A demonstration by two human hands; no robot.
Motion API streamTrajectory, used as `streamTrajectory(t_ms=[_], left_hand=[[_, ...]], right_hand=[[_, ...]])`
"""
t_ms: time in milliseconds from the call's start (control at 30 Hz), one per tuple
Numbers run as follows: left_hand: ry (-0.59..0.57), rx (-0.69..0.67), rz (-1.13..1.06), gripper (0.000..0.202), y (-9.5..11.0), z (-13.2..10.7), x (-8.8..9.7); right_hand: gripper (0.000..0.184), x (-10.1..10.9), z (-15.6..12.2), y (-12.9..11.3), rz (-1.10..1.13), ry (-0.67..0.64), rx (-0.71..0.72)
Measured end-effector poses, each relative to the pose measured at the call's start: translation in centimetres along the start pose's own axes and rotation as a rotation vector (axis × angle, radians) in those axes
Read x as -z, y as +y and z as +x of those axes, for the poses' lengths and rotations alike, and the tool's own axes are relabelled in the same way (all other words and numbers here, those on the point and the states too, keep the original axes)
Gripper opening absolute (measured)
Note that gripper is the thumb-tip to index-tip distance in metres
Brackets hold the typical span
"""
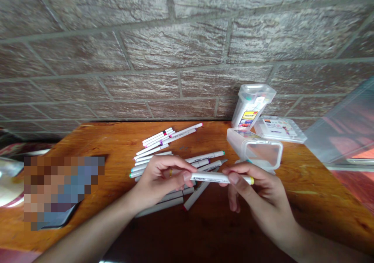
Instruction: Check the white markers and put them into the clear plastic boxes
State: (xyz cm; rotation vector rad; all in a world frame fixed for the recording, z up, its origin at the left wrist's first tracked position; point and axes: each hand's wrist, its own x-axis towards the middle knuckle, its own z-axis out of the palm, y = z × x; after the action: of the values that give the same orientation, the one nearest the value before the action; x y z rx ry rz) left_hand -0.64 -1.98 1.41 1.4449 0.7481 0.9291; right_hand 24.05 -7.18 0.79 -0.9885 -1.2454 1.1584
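Observation:
A white marker with a yellow end (216, 177) is held level between both hands above the wooden table (96, 142). My left hand (163, 179) pinches its left end, fingers closed. My right hand (254, 193) pinches the right part near the yellow tip. Under and behind the hands lies a loose pile of several white markers with coloured ends (169, 146). Some of them are hidden by my left hand.
A clear plastic marker case (255, 148) lies on its side at the right, with a clear box (253, 105) and a flat packet (279, 128) behind it. A brick wall (175, 52) backs the table. A blurred-out patch (62, 189) sits at the left.

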Motion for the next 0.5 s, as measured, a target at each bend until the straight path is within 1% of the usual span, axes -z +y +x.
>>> streamTrajectory(t_ms=[333, 500], left_hand=[[0.007, 0.051, -0.053, 0.014, 0.37, 0.00, -0.14], [-0.006, 0.029, -0.057, 0.011, 0.23, 0.10, -0.11]], right_hand=[[0.017, 0.04, 0.00, 0.00, -0.011, -0.018, 0.013], [0.016, 0.06, 0.02, -0.02, -0.024, -0.014, 0.016]])
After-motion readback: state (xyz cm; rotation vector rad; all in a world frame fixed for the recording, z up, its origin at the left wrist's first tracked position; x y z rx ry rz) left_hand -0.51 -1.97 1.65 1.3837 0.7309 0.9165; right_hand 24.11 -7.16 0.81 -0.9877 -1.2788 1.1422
